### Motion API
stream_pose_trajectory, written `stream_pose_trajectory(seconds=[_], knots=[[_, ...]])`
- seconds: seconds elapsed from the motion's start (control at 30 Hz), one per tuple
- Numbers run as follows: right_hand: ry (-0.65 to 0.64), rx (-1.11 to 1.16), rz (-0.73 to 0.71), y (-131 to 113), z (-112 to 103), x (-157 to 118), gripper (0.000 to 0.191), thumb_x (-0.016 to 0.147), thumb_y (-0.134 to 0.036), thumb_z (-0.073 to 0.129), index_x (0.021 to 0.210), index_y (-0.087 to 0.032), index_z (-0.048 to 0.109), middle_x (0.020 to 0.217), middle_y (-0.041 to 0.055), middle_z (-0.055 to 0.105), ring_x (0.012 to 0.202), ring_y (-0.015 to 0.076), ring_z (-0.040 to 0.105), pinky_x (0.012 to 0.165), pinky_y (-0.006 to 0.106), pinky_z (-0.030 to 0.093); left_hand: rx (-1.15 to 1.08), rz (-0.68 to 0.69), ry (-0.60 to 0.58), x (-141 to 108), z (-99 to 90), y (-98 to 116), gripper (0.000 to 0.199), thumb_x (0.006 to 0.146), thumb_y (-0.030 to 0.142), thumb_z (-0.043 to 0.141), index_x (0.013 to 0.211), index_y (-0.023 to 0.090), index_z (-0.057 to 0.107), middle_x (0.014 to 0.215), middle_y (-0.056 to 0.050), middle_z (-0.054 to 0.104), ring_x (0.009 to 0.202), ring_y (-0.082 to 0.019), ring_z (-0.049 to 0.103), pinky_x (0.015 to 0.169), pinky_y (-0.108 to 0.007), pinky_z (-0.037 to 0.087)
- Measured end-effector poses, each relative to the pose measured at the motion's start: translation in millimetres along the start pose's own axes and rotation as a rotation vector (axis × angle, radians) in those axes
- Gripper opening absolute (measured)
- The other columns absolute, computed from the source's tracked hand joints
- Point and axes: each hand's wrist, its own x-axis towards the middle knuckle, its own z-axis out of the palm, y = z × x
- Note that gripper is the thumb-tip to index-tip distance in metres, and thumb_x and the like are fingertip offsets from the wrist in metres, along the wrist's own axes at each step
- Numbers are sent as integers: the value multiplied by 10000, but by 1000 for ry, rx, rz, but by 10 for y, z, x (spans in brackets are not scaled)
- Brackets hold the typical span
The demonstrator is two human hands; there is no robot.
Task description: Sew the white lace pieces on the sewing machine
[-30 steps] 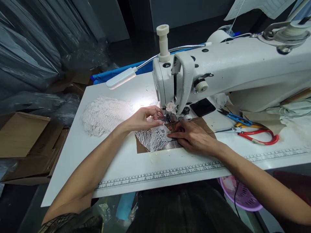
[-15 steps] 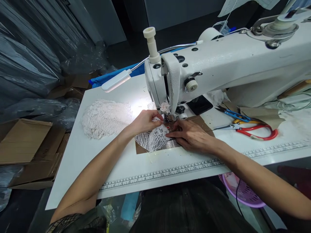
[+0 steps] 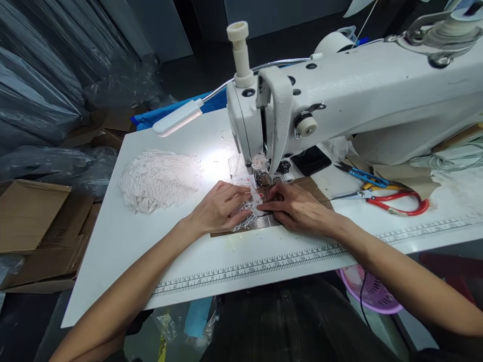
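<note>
White lace (image 3: 255, 200) lies beneath the presser foot (image 3: 263, 179) of a white sewing machine (image 3: 279, 118). My left hand (image 3: 219, 207) rests flat on the lace left of the foot, fingers spread, covering much of it. Just right of the needle area, my right hand (image 3: 302, 208) has its fingers closed at the lace's right edge; the fingertips point left. A pale fabric rosette (image 3: 258, 162) hangs at the machine head, above the foot. Farther left on the table sits a bunched pile of white lace (image 3: 160, 181).
Red-handled scissors (image 3: 400, 203) and blue snips (image 3: 364, 176) lie to the right. A dark phone (image 3: 311, 161) is under the machine arm. A lamp (image 3: 177, 118) shines from the left. A printed ruler (image 3: 264, 268) runs along the table's front edge. Cardboard boxes (image 3: 33, 216) stand at left.
My left hand has shifted from a pinch near the foot to lying spread over the lace, toward me. My right hand stays nearly in place. The view has shifted slightly.
</note>
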Motion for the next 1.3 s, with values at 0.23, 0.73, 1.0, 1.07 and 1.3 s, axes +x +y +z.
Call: stream_pose_trajectory(seconds=[0.23,0.73,1.0,1.07,1.3], knots=[[2,2,14,-12,-2,-2,320,897,-179,520,1160,-274,677,1059,92,552,983,224,526,869,407,466,58,-66,-158,7,81,-16,448,949,432,460,1280,131,484,1320,-152,545,1099,-272,528,862,-416,416],[12,-43,53,-49,0,34,325,926,-207,484,1195,-248,663,1053,111,543,971,236,523,862,424,475,73,-188,-166,126,74,50,373,980,349,420,1276,144,520,1372,-124,521,1177,-263,521,956,-433,395],[5,-81,51,-79,2,45,324,946,-229,455,1210,-243,644,1063,123,534,971,244,525,836,423,492,73,-142,-97,102,139,-5,383,948,377,477,1273,177,517,1344,-127,552,1198,-286,514,981,-495,362],[6,-92,57,-88,4,43,325,944,-224,456,1210,-243,642,1061,122,539,980,247,527,848,431,489,79,-139,-87,94,157,-10,356,946,364,478,1255,193,528,1341,-119,556,1182,-284,521,952,-483,374],[73,-2,104,2,-16,12,342,930,-206,448,1214,-218,638,1076,113,538,931,218,576,824,385,509,113,-159,-70,100,147,11,331,933,357,486,1224,214,556,1378,-104,525,1076,-270,565,859,-453,393]])
